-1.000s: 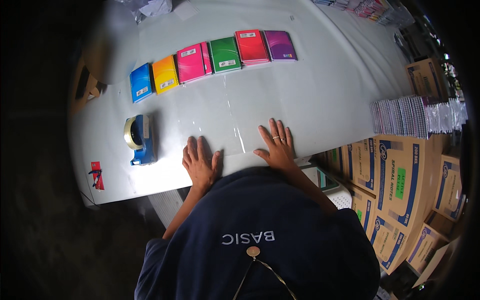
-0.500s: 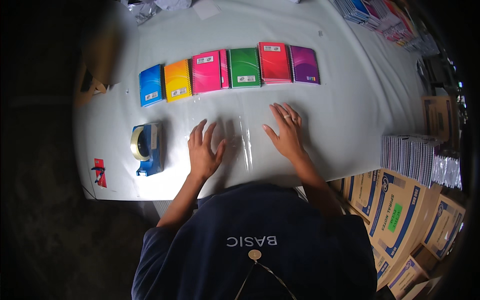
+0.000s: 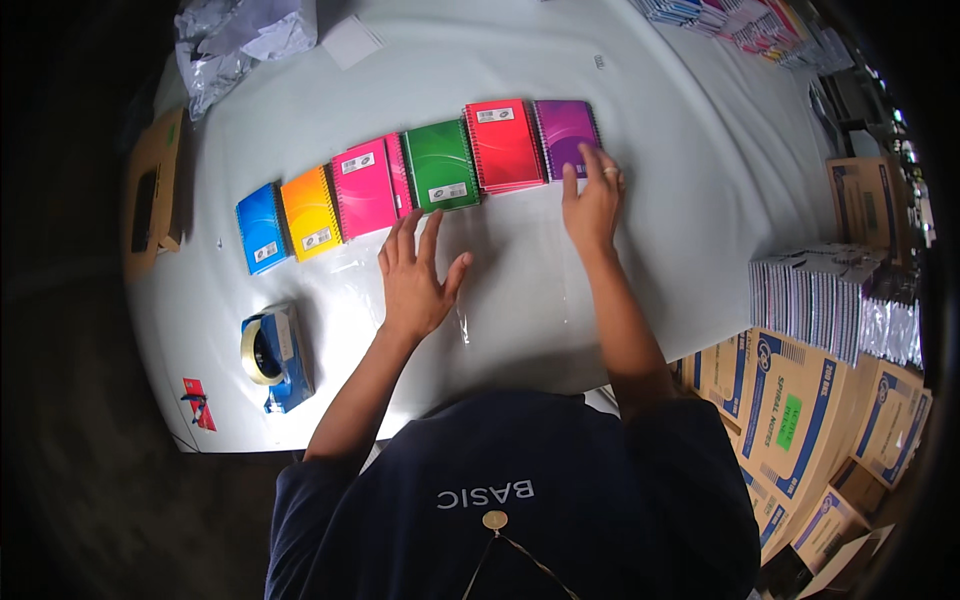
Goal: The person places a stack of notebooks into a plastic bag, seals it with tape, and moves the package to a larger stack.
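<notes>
On the pale worktop (image 3: 680,220), a blue tape dispenser (image 3: 292,365) with a roll of tape stands at near left, apart from the left forearm. Farther left lies a small red item (image 3: 200,405) with something dark across it. A cardboard box (image 3: 150,195) sits at the left edge, crumpled plastic (image 3: 240,50) and a white card (image 3: 352,42) at far left. Stacked spiral-bound books (image 3: 805,300) stand at the right edge, above large cartons (image 3: 800,375); more stacks (image 3: 740,25) lie at far right.

A slanting row of bright spiral notebooks crosses the middle, from left to right: a blue notebook (image 3: 262,225), a yellow notebook (image 3: 310,210), pink notebooks (image 3: 365,185) overlapping, a green notebook (image 3: 437,155), a red notebook (image 3: 497,145) on another red one, and a purple notebook (image 3: 560,125). Most covers carry a white label and pale curves.

The left hand (image 3: 415,285), fingers spread and holding nothing, is at the near edge of the pink and green ones. The right hand (image 3: 593,205), thumb apart from its fingers, covers the purple one's near right corner; whether either touches, I cannot tell.
</notes>
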`<state>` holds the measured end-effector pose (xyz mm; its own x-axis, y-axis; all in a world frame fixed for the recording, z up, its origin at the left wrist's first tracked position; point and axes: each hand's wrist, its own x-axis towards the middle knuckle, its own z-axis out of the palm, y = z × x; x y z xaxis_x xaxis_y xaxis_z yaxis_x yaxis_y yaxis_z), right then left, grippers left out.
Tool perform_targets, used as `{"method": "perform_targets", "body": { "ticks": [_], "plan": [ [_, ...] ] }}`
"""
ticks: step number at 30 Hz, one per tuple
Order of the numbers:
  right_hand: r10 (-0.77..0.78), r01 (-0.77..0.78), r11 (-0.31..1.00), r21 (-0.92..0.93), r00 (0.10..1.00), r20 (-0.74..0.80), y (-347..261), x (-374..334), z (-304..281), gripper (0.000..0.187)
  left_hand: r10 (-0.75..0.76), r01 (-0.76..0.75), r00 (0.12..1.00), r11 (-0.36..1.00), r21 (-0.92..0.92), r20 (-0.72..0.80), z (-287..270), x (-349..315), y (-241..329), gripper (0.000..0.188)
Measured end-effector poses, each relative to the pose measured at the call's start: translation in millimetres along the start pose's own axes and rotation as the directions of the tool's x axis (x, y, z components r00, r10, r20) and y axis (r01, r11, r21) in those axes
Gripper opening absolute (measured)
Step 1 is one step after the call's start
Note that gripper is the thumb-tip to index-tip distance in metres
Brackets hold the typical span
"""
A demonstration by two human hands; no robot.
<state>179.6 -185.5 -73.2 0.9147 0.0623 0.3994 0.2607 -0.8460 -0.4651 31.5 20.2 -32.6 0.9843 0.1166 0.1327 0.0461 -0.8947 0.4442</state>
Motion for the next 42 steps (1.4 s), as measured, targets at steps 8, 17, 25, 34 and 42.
{"method": "perform_targets", "body": {
  "ticks": [8,17,25,34,42],
  "plan": [
    [0.414,-0.576,0.746,0.336,0.795,0.443,75.9,62.2,20.9,0.041,0.165,-0.152,0.986,0.951,-0.271,0.023,13.0,77.1,58.3,0.046],
    [0.019,-0.231,0.467,0.854,0.968,0.252,20.8,40.2,-63.1,0.02,0.013,0.703,0.688,-0.26,-0.662,0.726,10.2,98.7,58.1,0.062],
    [0.025,-0.567,-0.406,0.716,0.777,0.629,9.7,-30.3,-63.7,0.044,-0.046,0.465,0.885,0.071,-0.882,0.463,17.0,83.1,67.9,0.026],
    [0.099,-0.638,-0.441,0.631,0.665,0.74,39.9,-67.3,-62.6,0.039,0.377,-0.351,0.916,0.919,0.18,-0.136,69.3,112.6,22.0,0.049],
    [0.119,-0.632,-0.45,0.631,0.658,0.744,57.0,-66.3,-69.2,0.04,0.029,-0.026,0.933,1.0,-0.013,0.36,30.7,124.9,26.8,0.026]
  ]
}}
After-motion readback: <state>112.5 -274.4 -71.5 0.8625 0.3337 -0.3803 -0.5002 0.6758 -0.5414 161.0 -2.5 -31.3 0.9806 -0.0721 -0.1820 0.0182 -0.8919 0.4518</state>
